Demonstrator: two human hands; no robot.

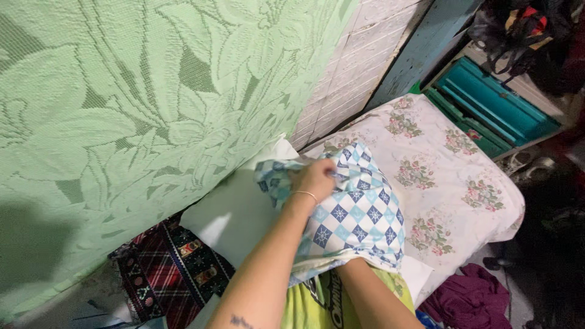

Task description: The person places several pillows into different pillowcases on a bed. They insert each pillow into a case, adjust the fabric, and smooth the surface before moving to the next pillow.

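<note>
On the bed (463,201), near its head end by the green lacy curtain (122,122), a person is working a pillow into a pillowcase. It looks like the job is partly done. The blue and white pillowcase (359,219), with its diamond and star squares, already covers a good part of something soft. The white pillow (237,213) still sticks out bare on the curtain side, so more pulling looks to be left. The open edge of the pillowcase is bunched up and not yet smooth.

The left hand (314,178) is closed tight on the bunched cloth at the top of the pillowcase, with a thin bracelet at the wrist. The right hand is hidden under the pillowcase; only the forearm (372,292) shows going in, so I cannot tell if that hand is gripping or loose.

The bed has a white sheet with pink flower bunches. A dark red checked cloth (170,274) lies by the pillow's low corner. A purple cloth (469,298) lies heaped off the bed's side edge. A teal crate (499,103) stands past the far end of the bed.

No packages, labels or signs show, only some print on the person's yellow shirt (329,298)
</note>
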